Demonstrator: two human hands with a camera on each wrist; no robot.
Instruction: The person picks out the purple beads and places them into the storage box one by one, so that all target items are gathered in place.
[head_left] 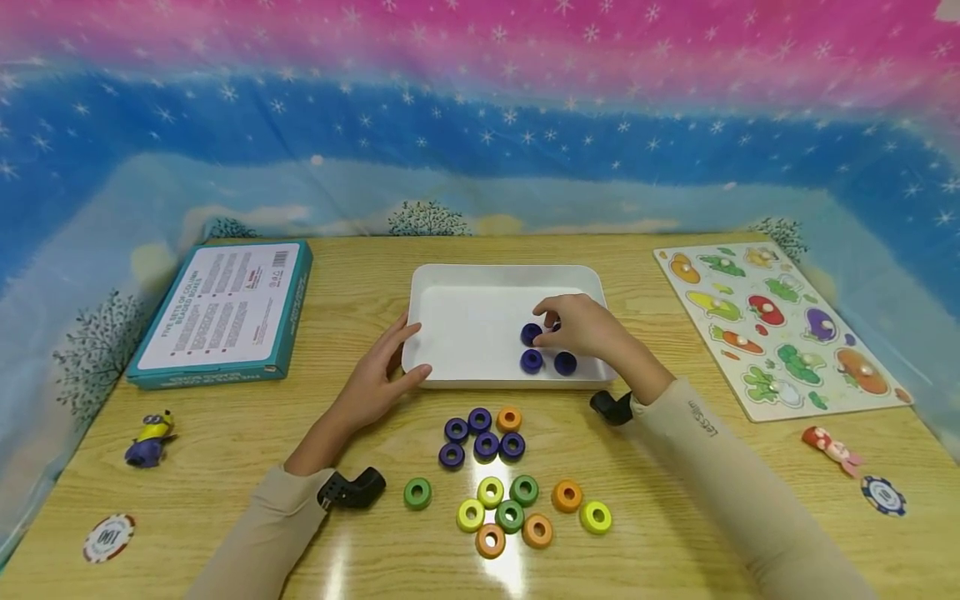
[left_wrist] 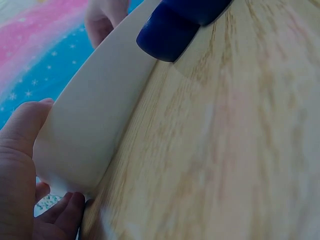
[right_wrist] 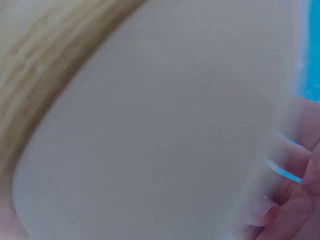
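At the front left corner of a white tray (head_left: 465, 333), my left hand (head_left: 375, 375) grips the rim, thumb along the front and fingers round the left side. The left wrist view shows the thumb (left_wrist: 22, 127) against the tray wall (left_wrist: 90, 115). Over the tray's right part, my right hand (head_left: 577, 323) curves down, thumb tip beside a dark purple ring bead (head_left: 531, 334) and index finger apart from the thumb. Two more purple beads, one left (head_left: 531, 361) and one right (head_left: 566, 362), lie in front of it; another is mostly hidden under the hand.
Before the tray lie several purple beads (head_left: 486, 446) and an orange bead (head_left: 509, 418). Nearer are green (head_left: 417, 493), yellow (head_left: 596, 517) and orange ones (head_left: 537, 530). A teal box (head_left: 225, 308) lies left, a vegetable puzzle board (head_left: 780, 329) right, with small figures and chips at the sides.
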